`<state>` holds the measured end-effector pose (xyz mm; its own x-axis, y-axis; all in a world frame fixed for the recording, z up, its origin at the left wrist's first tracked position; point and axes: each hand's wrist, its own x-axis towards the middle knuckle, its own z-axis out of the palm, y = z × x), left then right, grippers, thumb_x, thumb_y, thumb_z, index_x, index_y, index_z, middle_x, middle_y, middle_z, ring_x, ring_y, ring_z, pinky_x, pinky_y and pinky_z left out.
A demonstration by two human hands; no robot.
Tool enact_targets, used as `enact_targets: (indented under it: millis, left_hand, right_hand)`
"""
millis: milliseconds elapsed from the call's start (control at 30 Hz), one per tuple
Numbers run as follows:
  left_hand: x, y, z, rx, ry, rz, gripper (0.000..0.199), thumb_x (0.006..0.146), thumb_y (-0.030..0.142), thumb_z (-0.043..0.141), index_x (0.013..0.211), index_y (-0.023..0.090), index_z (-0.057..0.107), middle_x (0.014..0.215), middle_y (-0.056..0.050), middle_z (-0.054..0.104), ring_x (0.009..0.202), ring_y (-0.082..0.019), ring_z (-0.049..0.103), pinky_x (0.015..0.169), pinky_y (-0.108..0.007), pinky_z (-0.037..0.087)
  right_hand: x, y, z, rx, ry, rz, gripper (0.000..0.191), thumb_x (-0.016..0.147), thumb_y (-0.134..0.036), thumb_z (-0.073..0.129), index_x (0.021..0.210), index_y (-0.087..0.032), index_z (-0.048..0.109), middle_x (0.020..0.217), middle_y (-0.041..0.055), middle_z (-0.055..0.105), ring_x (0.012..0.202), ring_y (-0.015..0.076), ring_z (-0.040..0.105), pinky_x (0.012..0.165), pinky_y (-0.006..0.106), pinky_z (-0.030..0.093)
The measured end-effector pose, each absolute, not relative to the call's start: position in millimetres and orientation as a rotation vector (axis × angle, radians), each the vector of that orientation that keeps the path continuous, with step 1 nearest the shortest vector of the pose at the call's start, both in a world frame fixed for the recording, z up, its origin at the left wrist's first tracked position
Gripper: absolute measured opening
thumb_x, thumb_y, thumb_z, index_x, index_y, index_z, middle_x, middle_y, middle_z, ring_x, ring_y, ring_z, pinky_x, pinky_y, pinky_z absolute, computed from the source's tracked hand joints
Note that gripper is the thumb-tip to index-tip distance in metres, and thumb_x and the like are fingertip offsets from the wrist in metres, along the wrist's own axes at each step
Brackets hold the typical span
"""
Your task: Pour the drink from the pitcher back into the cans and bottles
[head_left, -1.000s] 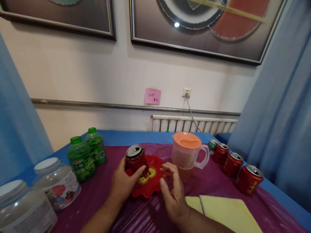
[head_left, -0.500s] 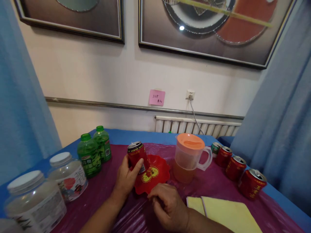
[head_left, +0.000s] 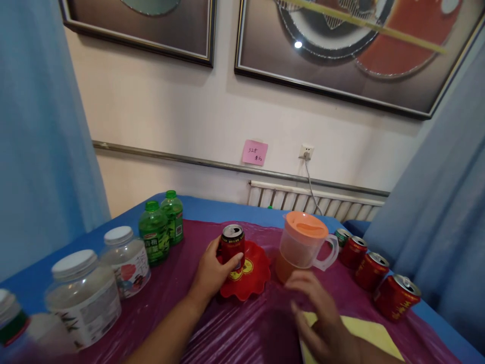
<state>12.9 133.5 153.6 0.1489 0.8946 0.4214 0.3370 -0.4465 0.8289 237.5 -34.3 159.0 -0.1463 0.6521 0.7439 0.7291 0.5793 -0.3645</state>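
Already opened, one can sits unreleased in our wrapped left grip; our right grip, fingers parted, holds nothing.

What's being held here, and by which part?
The left hand holds a red can around its side, below the rim; the right hand appears empty.

Pink note on wall, left of socket — green bottles near white-lidded jars — blue curtains either side.

Blue tbl w/ purple sheet under jug, dish & cloth.
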Motion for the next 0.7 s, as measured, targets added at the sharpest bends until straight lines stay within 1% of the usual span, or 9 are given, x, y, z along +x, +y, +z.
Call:
enact_targets:
  millis: [100, 167, 233, 300, 400, 467, 533, 600, 700]
  left_hand:
    - [14, 131, 154, 1.941, 1.198, 1.253, 0.064, 0.072, 0.047, 0.073, 0.126, 0.016, 0.058, 0.116, -0.012, 0.072, 0.102, -0.028, 0.07, 0.09, -0.043, 0.056]
    - [14, 131, 154, 1.992, 1.207, 1.231, 0.064, 0.072, 0.046, 0.072, 0.127, 0.016, 0.058, 0.118, -0.013, 0.071, 0.103, -0.029, 0.069, 0.091, -0.043, 0.055]
    - [13, 131, 153, 2.037, 1.218, 1.207, 0.065, 0.072, 0.046, 0.072, 0.127, 0.015, 0.058, 0.121, -0.014, 0.07, 0.108, -0.03, 0.068, 0.093, -0.043, 0.053]
    - [12, 131, 154, 2.092, 1.249, 1.17, 0.064, 0.073, 0.047, 0.071, 0.127, 0.015, 0.058, 0.123, -0.014, 0.069, 0.112, -0.03, 0.066, 0.096, -0.044, 0.051]
    - [11, 129, 156, 2.19, 1.322, 1.103, 0.061, 0.073, 0.047, 0.07, 0.127, 0.019, 0.058, 0.125, -0.012, 0.069, 0.113, -0.032, 0.065, 0.1, -0.046, 0.046]
    - [11, 127, 158, 2.225, 1.357, 1.056, 0.065, 0.072, 0.046, 0.072, 0.13, 0.022, 0.056, 0.125, -0.01, 0.07, 0.111, -0.032, 0.065, 0.102, -0.047, 0.043]
    - [11, 124, 160, 2.235, 1.374, 1.0, 0.066, 0.071, 0.045, 0.073, 0.131, 0.024, 0.054, 0.123, -0.008, 0.071, 0.109, -0.031, 0.065, 0.103, -0.046, 0.042]
    - [11, 121, 161, 2.252, 1.362, 0.963, 0.061, 0.071, 0.044, 0.072, 0.127, 0.024, 0.057, 0.121, -0.007, 0.072, 0.111, -0.031, 0.064, 0.105, -0.046, 0.039]
    - [11, 119, 162, 2.282, 1.317, 0.949, 0.055, 0.072, 0.043, 0.072, 0.122, 0.024, 0.059, 0.122, -0.007, 0.071, 0.115, -0.031, 0.062, 0.11, -0.046, 0.033]
  right_hand:
    - [286, -24, 168, -1.286, -1.369, -0.373, 0.041, 0.087, -0.028, 0.062, 0.126, -0.021, 0.053, 0.127, 0.0152, 0.054, 0.122, 0.0297, 0.052, 0.096, 0.049, 0.047]
    - [317, -9, 168, -1.382, -1.088, -0.399, 0.052, 0.083, -0.041, 0.066, 0.128, -0.019, 0.051, 0.134, 0.0164, 0.048, 0.128, 0.0304, 0.047, 0.098, 0.047, 0.047]
    - [340, 6, 163, -1.441, -0.932, -0.269, 0.062, 0.08, -0.05, 0.066, 0.13, -0.017, 0.049, 0.132, 0.0156, 0.05, 0.121, 0.0276, 0.052, 0.097, 0.043, 0.047]
    - [352, 16, 156, -1.479, -0.87, -0.06, 0.06, 0.079, -0.057, 0.065, 0.122, -0.016, 0.055, 0.12, 0.0132, 0.06, 0.11, 0.0264, 0.059, 0.095, 0.041, 0.047]
    - [354, 22, 149, -1.467, -0.887, 0.206, 0.049, 0.08, -0.065, 0.061, 0.091, -0.016, 0.065, 0.088, 0.0071, 0.067, 0.087, 0.0245, 0.063, 0.082, 0.037, 0.049]
    - [348, 26, 148, -1.395, -0.892, 0.303, 0.05, 0.08, -0.068, 0.06, 0.073, -0.019, 0.061, 0.071, 0.0025, 0.063, 0.071, 0.0203, 0.059, 0.069, 0.032, 0.048]
    - [340, 30, 149, -1.311, -0.826, 0.363, 0.052, 0.078, -0.069, 0.062, 0.063, -0.02, 0.053, 0.059, -0.0023, 0.053, 0.058, 0.0153, 0.05, 0.057, 0.027, 0.043]
    - [333, 37, 153, -1.24, -0.714, 0.419, 0.054, 0.074, -0.069, 0.067, 0.059, -0.022, 0.045, 0.051, -0.007, 0.041, 0.048, 0.0111, 0.039, 0.048, 0.025, 0.035]
    - [326, 47, 162, -1.165, -0.612, 0.493, 0.059, 0.067, -0.068, 0.074, 0.057, -0.024, 0.036, 0.047, -0.0109, 0.029, 0.043, 0.0075, 0.025, 0.041, 0.023, 0.024]
